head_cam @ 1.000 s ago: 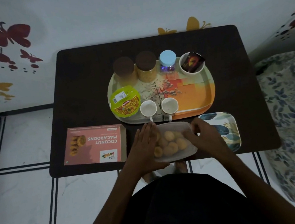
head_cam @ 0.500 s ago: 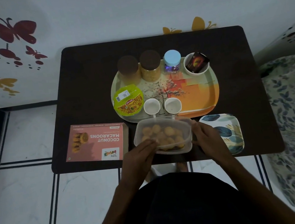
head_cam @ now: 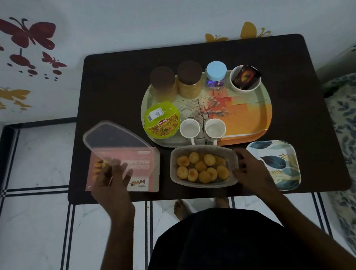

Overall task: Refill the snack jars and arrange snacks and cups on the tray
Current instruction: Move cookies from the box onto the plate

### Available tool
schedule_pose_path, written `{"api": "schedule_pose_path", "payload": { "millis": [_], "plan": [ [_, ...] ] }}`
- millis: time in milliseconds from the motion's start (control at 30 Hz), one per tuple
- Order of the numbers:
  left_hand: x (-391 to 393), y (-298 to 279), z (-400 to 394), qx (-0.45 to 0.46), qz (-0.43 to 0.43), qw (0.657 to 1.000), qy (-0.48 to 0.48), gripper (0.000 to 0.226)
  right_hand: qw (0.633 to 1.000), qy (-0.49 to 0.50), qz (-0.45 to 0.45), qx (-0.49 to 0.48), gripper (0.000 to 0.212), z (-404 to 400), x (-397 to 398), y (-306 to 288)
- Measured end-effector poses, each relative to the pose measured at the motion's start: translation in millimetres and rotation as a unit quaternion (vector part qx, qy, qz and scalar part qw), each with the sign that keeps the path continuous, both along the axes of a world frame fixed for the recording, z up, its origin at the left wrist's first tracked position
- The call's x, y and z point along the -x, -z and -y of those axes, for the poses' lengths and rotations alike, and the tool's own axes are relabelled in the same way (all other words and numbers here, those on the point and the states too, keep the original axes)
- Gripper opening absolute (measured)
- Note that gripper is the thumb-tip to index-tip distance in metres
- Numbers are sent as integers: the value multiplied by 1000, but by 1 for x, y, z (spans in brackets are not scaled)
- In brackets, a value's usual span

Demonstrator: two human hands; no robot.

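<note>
Open container [head_cam: 203, 166] of round golden snacks sits at the desk's [head_cam: 110, 87] near edge, just below the tray [head_cam: 248, 112]. Right hand [head_cam: 247, 171] curls its grip on the container's right rim. Left hand [head_cam: 111, 183] pinches the clear lid [head_cam: 119, 139], lifted over the macaroon box [head_cam: 142, 179].

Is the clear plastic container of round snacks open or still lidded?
Open. The clear plastic container sits uncovered on the dark table, snacks exposed; the left hand holds its translucent lid off to the side.
</note>
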State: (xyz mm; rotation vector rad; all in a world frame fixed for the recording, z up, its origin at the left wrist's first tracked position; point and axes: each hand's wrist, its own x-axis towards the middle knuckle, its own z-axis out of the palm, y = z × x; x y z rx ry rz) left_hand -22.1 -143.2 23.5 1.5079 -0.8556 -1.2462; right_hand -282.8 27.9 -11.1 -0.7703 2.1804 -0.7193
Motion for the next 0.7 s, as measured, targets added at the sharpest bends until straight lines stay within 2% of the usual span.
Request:
{"api": "schedule_pose_path", "payload": {
  "millis": [133, 533, 700],
  "plan": [
    [-22, 18, 1, -45, 2, 999, -21, 8, 1000, -22, -13, 2, 46, 1, 6, 3],
    [-40, 44, 0, -59, 124, 990, -45, 40, 999, -25, 8, -47, 35, 1, 20, -2],
    [-43, 40, -4, -64, 238, 968, -39, 44, 996, -50, -71, -5, 30, 8, 19, -6]
  ]
}}
